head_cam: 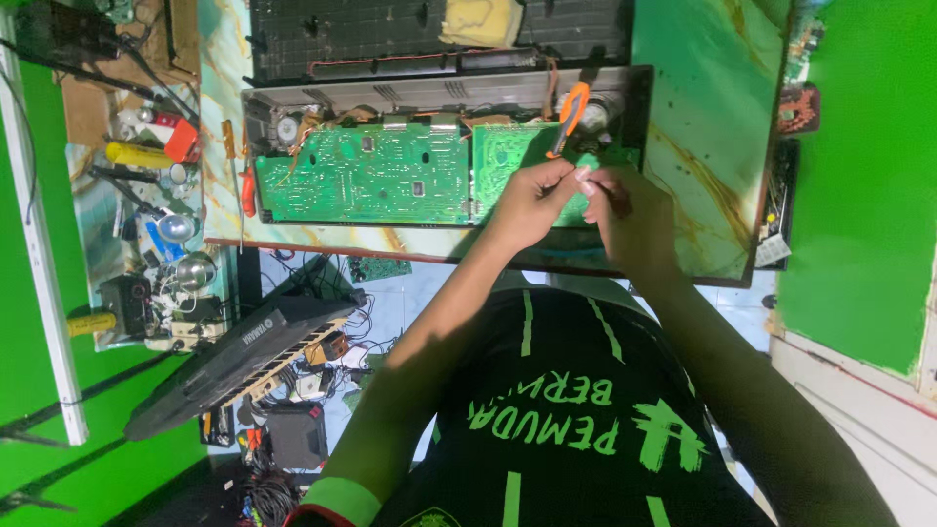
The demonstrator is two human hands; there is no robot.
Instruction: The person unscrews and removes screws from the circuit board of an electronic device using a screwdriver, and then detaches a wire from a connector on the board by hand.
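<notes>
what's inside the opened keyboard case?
Inside the case: two green circuit boards, wires, and orange-handled pliers. Both hands, left and right, cover the right board's lower corner, so what lies there cannot be seen.

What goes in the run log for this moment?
left hand: at pliers | right hand: beside it | over green board | grips unclear

Right hand (632,210) covering circuit board (508,161) corner, fingertip item too small
</notes>
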